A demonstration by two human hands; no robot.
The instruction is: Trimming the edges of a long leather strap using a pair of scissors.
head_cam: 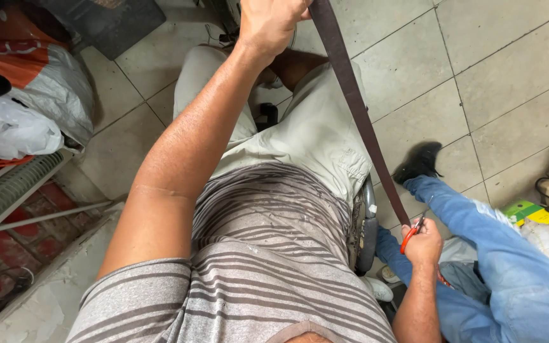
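A long dark brown strap [357,108] runs taut from the top of the view down to the lower right. My left hand [268,22] grips its upper end, arm stretched out over my lap. My right hand [424,244] holds red-handled scissors [410,236] at the strap's lower end, the blades against the strap. I sit on a chair in light shorts and a grey striped shirt.
Another person's leg in blue jeans [478,216] with a black shoe [419,162] stretches across the tiled floor at right. White and orange bags [27,95] lie at left, a dark mat [106,22] at top. A yellow-green box [528,213] sits at right.
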